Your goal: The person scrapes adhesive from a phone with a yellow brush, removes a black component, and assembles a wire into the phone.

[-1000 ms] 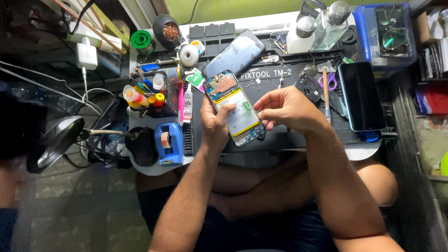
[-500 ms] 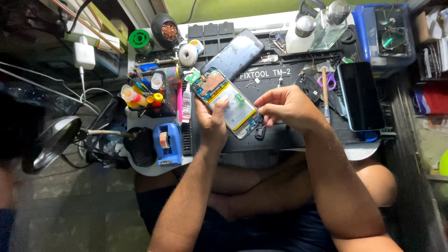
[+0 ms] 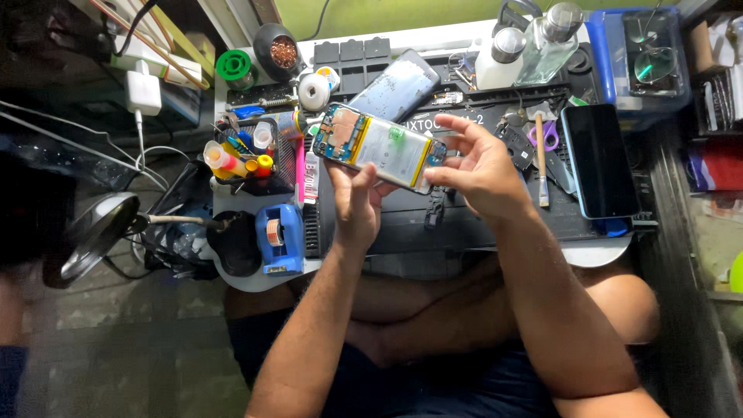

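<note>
Opened smartphone [image 3: 381, 147] with back cover off, showing a pale battery, yellow strip and blue-green circuit boards at both ends. Held flat and slightly tilted above a dark work mat, gripped from below and at its right end.

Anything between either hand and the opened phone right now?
Nothing visible. Both hands already hold the opened phone above the mat: left hand grips it from below, right hand at its right end. No tool or part sits between.
</note>
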